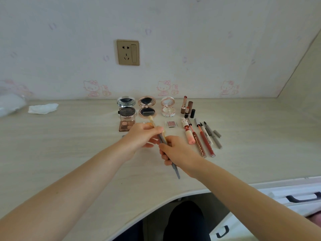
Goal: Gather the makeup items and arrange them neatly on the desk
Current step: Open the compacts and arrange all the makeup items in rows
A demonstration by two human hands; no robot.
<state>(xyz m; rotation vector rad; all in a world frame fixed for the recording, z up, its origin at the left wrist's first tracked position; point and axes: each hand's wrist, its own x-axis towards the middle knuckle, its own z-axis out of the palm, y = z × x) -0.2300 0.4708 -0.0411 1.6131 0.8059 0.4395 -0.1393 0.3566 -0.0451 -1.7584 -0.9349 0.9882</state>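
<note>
My left hand (142, 134) and my right hand (177, 150) together grip a bundle of makeup brushes (160, 136) above the desk (69, 153); pale bristles point up at the far end and grey handles stick out below my right hand. Behind them three open compacts stand in a row: silver (126, 106), rose gold (147, 106), white (168, 106). An eyeshadow palette (125, 125) lies in front of the silver one. A small pink square pan (171, 124) lies mid-row. Lipsticks (187, 106) stand at the right, with lip glosses and pens (203, 136) lined up beside them.
A crumpled white tissue (43, 108) and a blurred white object (8, 103) lie at the far left of the desk. A wall socket (128, 52) sits above. White drawers with dark handles (302, 198) are at the lower right, under the curved desk edge.
</note>
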